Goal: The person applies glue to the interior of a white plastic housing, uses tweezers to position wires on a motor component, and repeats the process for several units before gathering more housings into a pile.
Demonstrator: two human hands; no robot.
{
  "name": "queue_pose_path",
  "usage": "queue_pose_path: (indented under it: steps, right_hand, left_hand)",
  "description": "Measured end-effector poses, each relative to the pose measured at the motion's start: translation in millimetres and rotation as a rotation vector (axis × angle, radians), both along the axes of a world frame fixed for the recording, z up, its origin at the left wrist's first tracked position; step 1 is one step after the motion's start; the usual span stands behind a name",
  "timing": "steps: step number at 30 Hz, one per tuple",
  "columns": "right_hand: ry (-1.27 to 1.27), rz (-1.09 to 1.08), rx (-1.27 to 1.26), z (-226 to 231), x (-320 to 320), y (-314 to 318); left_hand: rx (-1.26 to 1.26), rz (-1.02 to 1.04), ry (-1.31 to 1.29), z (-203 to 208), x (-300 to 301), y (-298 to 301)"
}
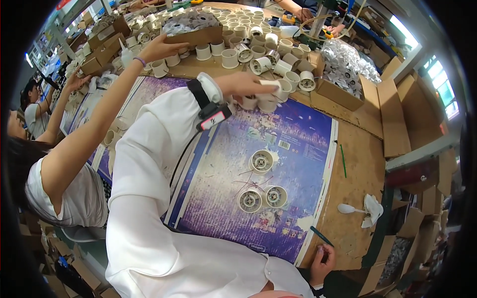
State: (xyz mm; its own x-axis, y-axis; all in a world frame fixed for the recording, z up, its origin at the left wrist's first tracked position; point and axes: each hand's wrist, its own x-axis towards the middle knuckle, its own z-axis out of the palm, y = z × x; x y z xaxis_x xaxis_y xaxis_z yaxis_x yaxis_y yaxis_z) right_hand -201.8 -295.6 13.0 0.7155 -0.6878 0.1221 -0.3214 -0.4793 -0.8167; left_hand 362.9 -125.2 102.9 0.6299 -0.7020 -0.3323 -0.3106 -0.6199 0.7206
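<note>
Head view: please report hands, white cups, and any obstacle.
Left hand at clustered cups, grip blurred. Right hand by dark green stick. Three white cups on purple sheet. Co-worker's arm at left, apart from left hand.

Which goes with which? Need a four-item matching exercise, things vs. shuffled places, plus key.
Things
1. left hand
2. right hand
3. bright green stick
4. three cups

Places
A. on the purple sheet
B. lying on the brown board
C. at clustered white cups by the sheet's far edge
D. by the near end of a dark green stick

Pairs: 1-C; 2-D; 3-B; 4-A
</note>
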Motion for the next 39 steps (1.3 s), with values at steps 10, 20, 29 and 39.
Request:
queue_pose_path:
  steps: [10, 20, 29, 39]
  right_hand:
    - [-0.020, -0.051, -0.029, 8, 11, 8]
    - [0.096, -0.070, -0.141, 8, 11, 7]
    - [0.112, 0.001, -0.178, 4, 4, 3]
    - [0.002, 0.037, -0.198, 10, 17, 2]
  left_hand:
    - [-0.251, 0.362, -0.620, -18, 142, 19]
    - [0.199, 0.213, -0.688, -51, 222, 10]
    - [-0.037, -0.084, -1.033, -56, 190, 4]
    - [-0.012, -0.285, -0.851, -35, 57, -15]
